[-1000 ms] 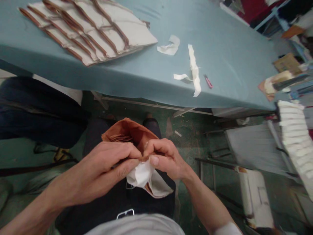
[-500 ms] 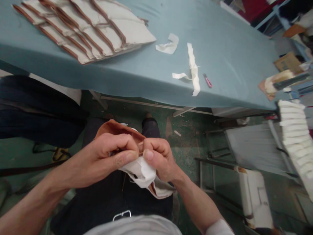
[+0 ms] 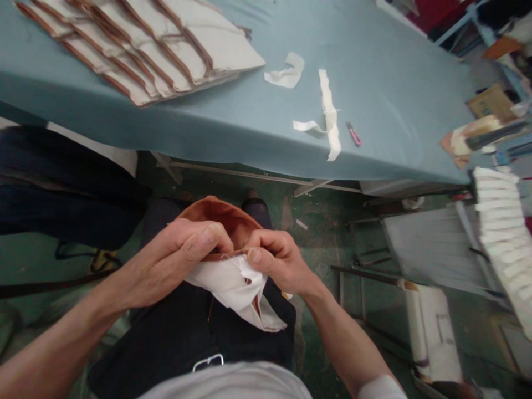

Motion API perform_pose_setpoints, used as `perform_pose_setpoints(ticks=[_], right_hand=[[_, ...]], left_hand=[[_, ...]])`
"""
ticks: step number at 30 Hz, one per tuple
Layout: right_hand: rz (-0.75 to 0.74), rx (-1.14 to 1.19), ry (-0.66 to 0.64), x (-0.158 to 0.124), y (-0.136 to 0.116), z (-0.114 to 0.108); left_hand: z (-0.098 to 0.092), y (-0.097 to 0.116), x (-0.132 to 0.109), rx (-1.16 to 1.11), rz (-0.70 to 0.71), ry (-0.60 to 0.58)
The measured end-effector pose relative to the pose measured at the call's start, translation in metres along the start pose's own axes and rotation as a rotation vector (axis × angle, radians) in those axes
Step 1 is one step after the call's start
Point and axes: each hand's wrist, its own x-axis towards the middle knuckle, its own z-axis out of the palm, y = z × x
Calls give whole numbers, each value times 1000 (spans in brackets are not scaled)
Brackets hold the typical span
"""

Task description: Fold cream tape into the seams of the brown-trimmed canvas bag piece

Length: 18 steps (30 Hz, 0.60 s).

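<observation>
Over my lap I hold a fabric piece (image 3: 233, 280), brown on one side and white on the other. My left hand (image 3: 174, 260) pinches its brown edge from the left, fingers curled and thumb on top. My right hand (image 3: 276, 260) pinches the same edge from the right, thumb pressing the white cloth. The white part hangs down between my hands over my dark trousers. The brown part (image 3: 220, 213) bulges up behind my fingers.
A blue-grey table (image 3: 394, 94) stands ahead, carrying a stack of white pieces with brown trim (image 3: 137, 41), white fabric strips (image 3: 328, 113), a white scrap (image 3: 286, 75) and a small pink cutter (image 3: 354, 134). White stacked items (image 3: 502, 238) sit at the right. A dark bag (image 3: 50, 188) lies left.
Both hands have shifted along the edge of the fabric piece; the white cloth is now spread wider between them and the brown part has puffed up again.
</observation>
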Motion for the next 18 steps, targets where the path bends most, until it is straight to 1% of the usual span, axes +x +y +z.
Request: perform_pose_setpoints(ticks=[4,9,14,16,18], right_hand=[[-18,-45,-1,1,-4,1],[5,-73,-24,2,-10,2],[-19,-149,-5,5,-13,4],[-34,-177,5,5,-11,5],[-64,-201,32,4,-9,7]], left_hand=[[-1,-4,-4,6,-44,-8],[-1,9,-2,64,34,-42],[-2,15,-2,230,-76,-63],[-4,16,-4,266,-57,-23],[-4,19,-8,312,-10,94]])
